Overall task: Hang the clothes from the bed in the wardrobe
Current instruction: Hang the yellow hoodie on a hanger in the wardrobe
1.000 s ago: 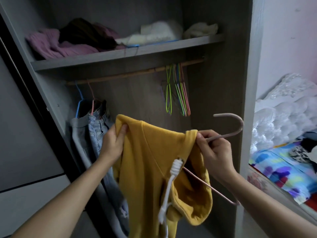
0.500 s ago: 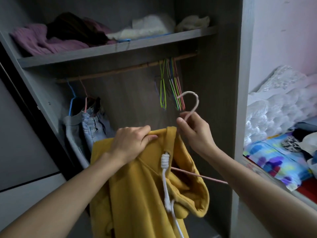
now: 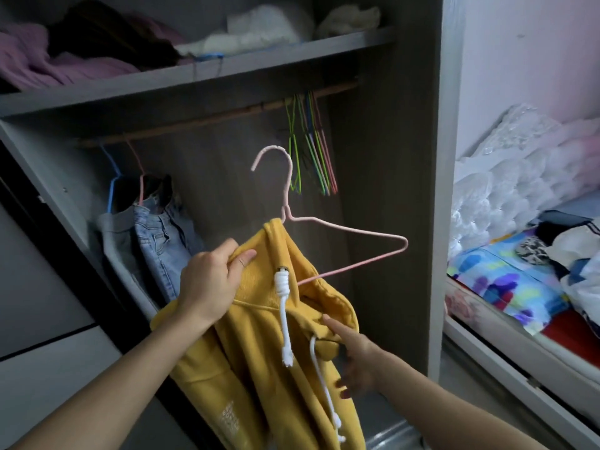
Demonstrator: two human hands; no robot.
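The left hand [image 3: 211, 280] grips a fold of ribbed fabric at the neck of the yellow hoodie [image 3: 259, 368], thumb on top. The right hand [image 3: 357, 362], blurred, lies apart from it just below the hood; its forefinger reaches out straight to touch the hood and holds nothing. A thick white knotted cord [image 3: 282, 287] dangles down the hoodie's front. A thin pink wire hanger [image 3: 357, 228] rises out of the hoodie's neck, with one bare arm jutting right and its hook upright. Left of the hoodie, pale denim jeans [image 3: 162, 238] hang in the grey wardrobe [image 3: 389, 190]. Above the hoodie run a wooden rail [image 3: 227, 115] holding a bunch of coloured wire hangers [image 3: 311, 151] and a shelf [image 3: 194, 76] of soft folded knits. Right of the hoodie is the bed [image 3: 506, 280], its sheet brightly patterned.
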